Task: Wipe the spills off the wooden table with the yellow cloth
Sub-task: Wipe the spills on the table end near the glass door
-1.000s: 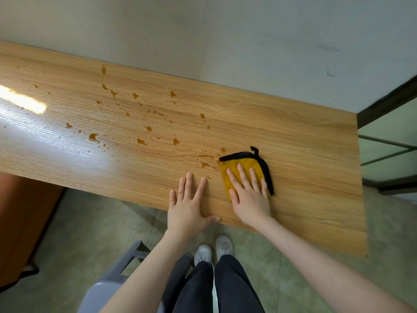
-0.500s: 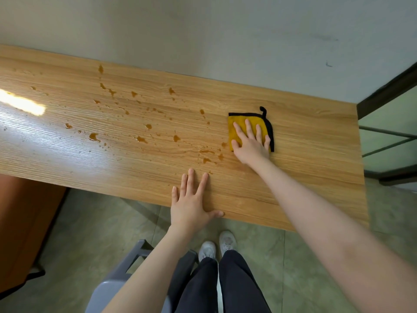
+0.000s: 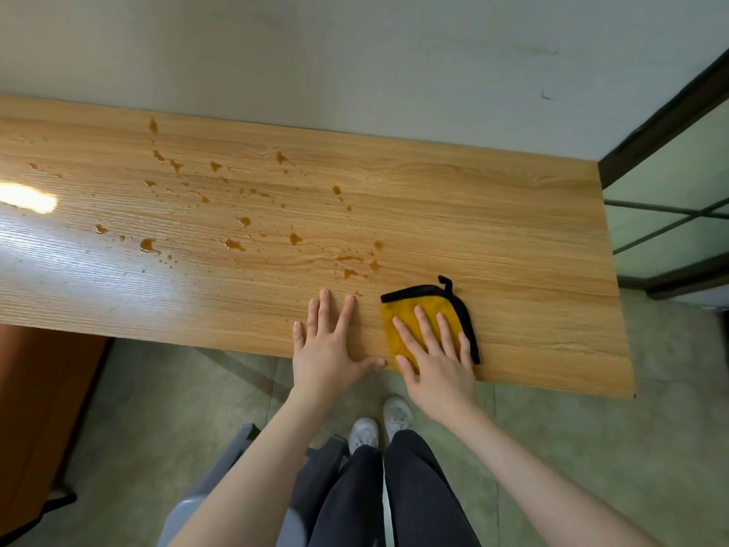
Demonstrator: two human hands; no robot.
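Fingers (image 3: 424,323) of the right hand (image 3: 438,369) are lying straight and spread wide, pressing flat on the yellow cloth (image 3: 428,309) near the front edge of the wooden table (image 3: 513,238). That cloth is sitting folded, its black trim running along the far side and down the right of the fingertips, a small black loop sticking up at the far corner. Just to the left, the left hand (image 3: 327,349) is resting palm-down on bare wood, fingers fanned out, thumb reaching toward the cloth and holding nothing.

Beyond both sets of fingertips, the brown spills (image 3: 236,230) are showing as scattered drops and small puddles, the closest ones just past the left hand's fingertips, the rest spreading away to the far left. A bright patch of glare (image 3: 27,197) is shining on the wood far off to the left.

Behind the table a pale wall (image 3: 355,53) is rising; to the right a dark-framed glass panel (image 3: 670,191) is standing. Below the wrists, greenish floor (image 3: 157,408), white shoes (image 3: 380,424), dark trousers and a grey chair (image 3: 221,479) are showing.
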